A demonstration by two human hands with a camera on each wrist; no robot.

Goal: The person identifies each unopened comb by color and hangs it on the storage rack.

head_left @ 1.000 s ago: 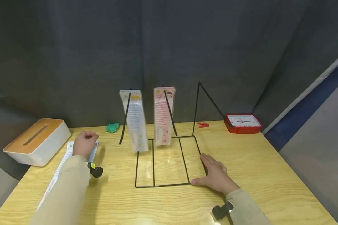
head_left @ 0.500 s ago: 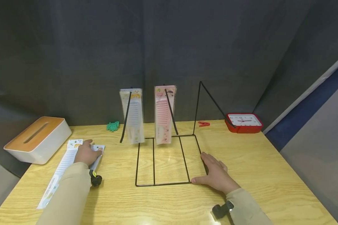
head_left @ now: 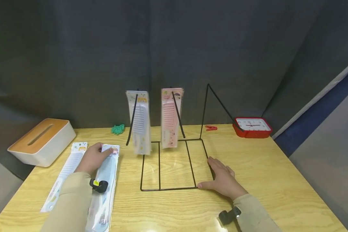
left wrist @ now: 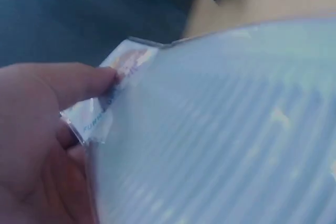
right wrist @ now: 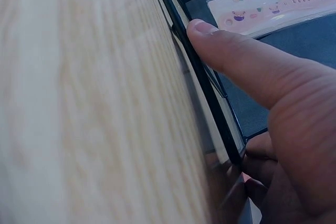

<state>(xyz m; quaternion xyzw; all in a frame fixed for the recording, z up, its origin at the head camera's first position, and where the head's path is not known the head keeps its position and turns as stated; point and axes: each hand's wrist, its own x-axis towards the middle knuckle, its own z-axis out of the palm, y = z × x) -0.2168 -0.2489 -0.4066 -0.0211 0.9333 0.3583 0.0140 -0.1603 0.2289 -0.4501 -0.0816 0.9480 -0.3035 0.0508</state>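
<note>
In the head view my left hand (head_left: 92, 158) holds a packaged blue comb (head_left: 108, 167) by its printed card top. The left wrist view shows the thumb on that card (left wrist: 128, 66), with fingers behind it; the comb's teeth fill much of that view. My right hand (head_left: 222, 178) rests at the near right corner of a black wire rack (head_left: 177, 189), its thumb on the front bar and fingers along the side bar. From the rack's hooks hang packaged blue combs (head_left: 139, 122) at left and packaged pink combs (head_left: 169, 119) in the middle. The right hook (head_left: 224, 106) carries nothing.
Another packaged comb (head_left: 68, 170) lies on the table left of my left hand. Behind it stands a white tissue box (head_left: 53, 148) with a wooden lid. Toward the back are a green tangle (head_left: 118, 129), a red clip (head_left: 211, 128) and a red clock (head_left: 253, 132).
My left hand has taken hold of the packaged blue comb and drawn it to the right, its top card tipped up. My right hand stays at the rack corner.
</note>
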